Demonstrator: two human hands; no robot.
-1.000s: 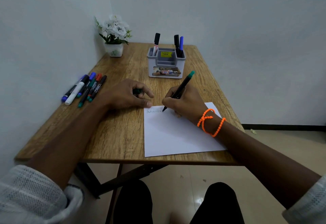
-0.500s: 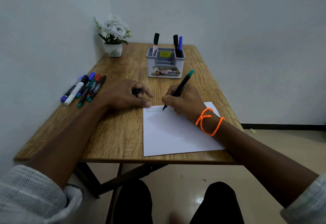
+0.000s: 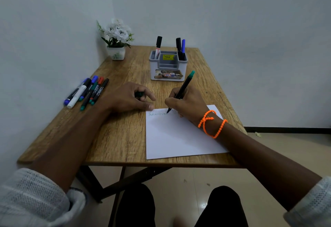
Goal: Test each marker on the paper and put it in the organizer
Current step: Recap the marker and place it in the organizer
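The right hand (image 3: 188,101) is gripping one green marker (image 3: 180,90), tip touching the paper (image 3: 179,137). The left hand (image 3: 127,98) is clenching its cap (image 3: 139,94). Three markers are standing in the organizer (image 3: 168,69) beyond both grips; six markers (image 3: 86,90) are lying left.

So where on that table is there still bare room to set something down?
Bare wood shows between the flower pot and the organizer, and along the near edge left of the paper. The far-right strip beside the organizer is free. The left edge is crowded with loose markers.

organizer (image 3: 168,69) behind paper (image 3: 179,137) — loose markers (image 3: 86,91) far left
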